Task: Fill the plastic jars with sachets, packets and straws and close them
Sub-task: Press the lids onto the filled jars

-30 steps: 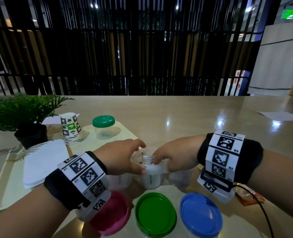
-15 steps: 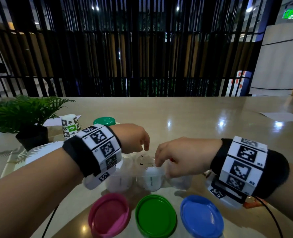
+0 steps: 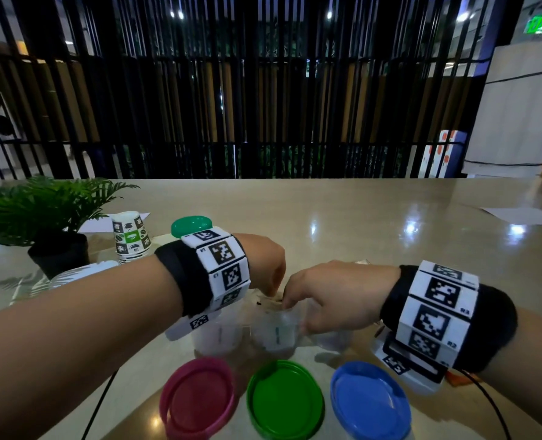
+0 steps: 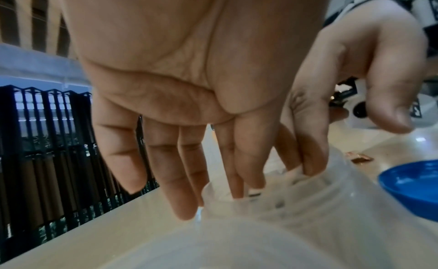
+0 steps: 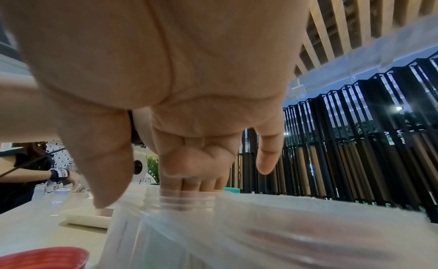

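The middle jar stood open between two other clear jars, behind the green lid. Our left hand hung over it, fingers straight and dipping into its mouth. Our right hand reached in too; we could not tell whether it pinched anything. Pink lid and blue lid flanked the green.

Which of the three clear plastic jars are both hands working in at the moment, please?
The middle jar, behind the green lid. The left hand and right hand meet over its mouth, fingers dipping inside; its neighbours are untouched.
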Tool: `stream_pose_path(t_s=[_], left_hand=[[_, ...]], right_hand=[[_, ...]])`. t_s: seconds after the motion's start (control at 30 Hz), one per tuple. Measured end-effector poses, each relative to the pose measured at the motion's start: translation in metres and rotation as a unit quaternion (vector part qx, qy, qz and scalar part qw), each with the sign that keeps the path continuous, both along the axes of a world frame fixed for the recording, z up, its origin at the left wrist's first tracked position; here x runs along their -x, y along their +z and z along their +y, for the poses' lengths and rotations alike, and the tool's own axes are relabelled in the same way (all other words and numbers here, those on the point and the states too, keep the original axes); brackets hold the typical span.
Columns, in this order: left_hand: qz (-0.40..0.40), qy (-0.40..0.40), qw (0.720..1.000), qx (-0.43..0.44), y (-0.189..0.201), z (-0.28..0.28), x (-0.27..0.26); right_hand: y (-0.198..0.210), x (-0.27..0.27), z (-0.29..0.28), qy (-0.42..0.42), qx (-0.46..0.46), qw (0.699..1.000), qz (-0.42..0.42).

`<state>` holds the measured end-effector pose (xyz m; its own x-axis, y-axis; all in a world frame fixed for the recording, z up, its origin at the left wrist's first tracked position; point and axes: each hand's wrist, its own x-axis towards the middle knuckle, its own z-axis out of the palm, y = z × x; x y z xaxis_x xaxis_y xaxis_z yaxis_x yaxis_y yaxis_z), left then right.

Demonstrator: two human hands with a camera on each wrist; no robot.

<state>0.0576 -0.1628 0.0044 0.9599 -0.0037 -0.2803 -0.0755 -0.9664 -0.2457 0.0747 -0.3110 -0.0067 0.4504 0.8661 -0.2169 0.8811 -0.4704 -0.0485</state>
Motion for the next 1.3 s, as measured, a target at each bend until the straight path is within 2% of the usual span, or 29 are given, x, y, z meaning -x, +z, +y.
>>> stream_pose_path(t_s=[0.13, 0.27, 0.4, 0.57, 0.67, 0.8, 0.9, 1.0, 1.13, 1.3], left_hand=[[-0.026, 0.015, 0.999, -0.044, 0.003, -0.005, -0.001], [-0.032, 0.03, 0.999, -0.031, 0.001, -0.001, -0.002], [-0.035, 0.036, 0.999, -0.016, -0.001, -0.001, 0.002], [-0.037, 0.02, 0.999, 0.034, 0.001, 0.008, 0.006], [-0.035, 0.014, 0.997, 0.068, 0.004, 0.013, 0.012], [-0.014, 0.002, 0.999, 0.041, 0.004, 0.013, 0.019], [-0.019, 0.013, 0.998, 0.061, 0.005, 0.016, 0.023], [-0.023, 0.018, 0.997, 0.077, 0.003, 0.02, 0.027], [-0.034, 0.025, 0.994, 0.105, 0.001, 0.024, 0.033], [-0.028, 0.016, 0.99, 0.134, -0.001, 0.028, 0.041]], right_hand=[[0.002, -0.002, 0.0, 0.002, 0.011, 1.0, -0.013], [0.004, -0.003, 0.002, -0.004, 0.011, 1.0, -0.011], [0.012, -0.006, 0.009, -0.029, -0.028, 0.999, -0.014], [0.01, -0.014, 0.025, -0.043, 0.08, 0.996, -0.014], [0.01, -0.015, 0.028, -0.039, 0.089, 0.995, -0.019], [0.003, -0.015, 0.031, -0.044, 0.089, 0.995, -0.013], [0.001, -0.015, 0.033, -0.035, 0.097, 0.995, -0.015], [0.008, -0.017, 0.028, -0.04, 0.079, 0.996, -0.005], [0.022, -0.016, 0.02, -0.035, -0.016, 0.999, -0.015], [0.013, -0.013, 0.018, -0.011, 0.032, 0.999, 0.0]])
